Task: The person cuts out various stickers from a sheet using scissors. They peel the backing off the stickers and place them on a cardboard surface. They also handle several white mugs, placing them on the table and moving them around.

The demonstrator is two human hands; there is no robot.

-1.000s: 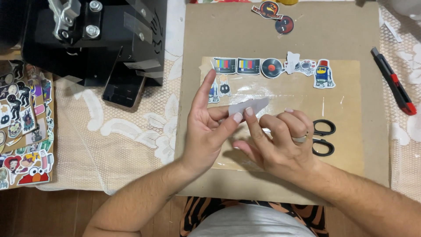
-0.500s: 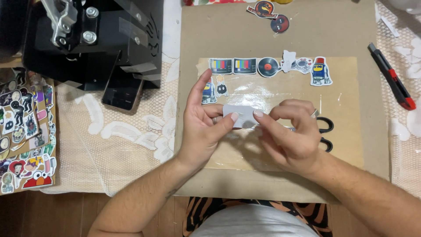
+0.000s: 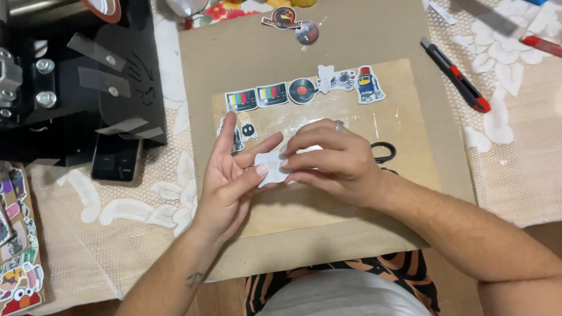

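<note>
Above the middle of the brown cardboard sheet (image 3: 374, 35), both hands meet over a small white sticker piece (image 3: 270, 165). The left hand (image 3: 234, 181) lies palm up with its fingers spread and its forefinger stretched toward the row of stickers (image 3: 304, 90), while its thumb presses the white piece from below. The right hand (image 3: 333, 161) reaches in from the right, its fingers curled and pinching the piece's right edge. The white piece lies roughly flat, its long axis running left to right, though much of it is hidden under the right fingers, so its full outline cannot be told. Just beyond the right hand the black scissors (image 3: 383, 152) show only their handle loops. The lighter inner board (image 3: 404, 126) has bare room to the right of the hands and below them toward the person; the near cardboard edge lies close to the body. A red and black utility knife (image 3: 456, 76) lies well apart at the upper right, a dark phone (image 3: 116, 158) rests on the lace cloth to the left below the black machine (image 3: 70, 76), and a sheet of colourful stickers (image 3: 14, 257) sits at the far left. Compared with half a second ago, the right hand has closed further over the piece and covers more of the scissors, and the left forefinger points less upright.
</note>
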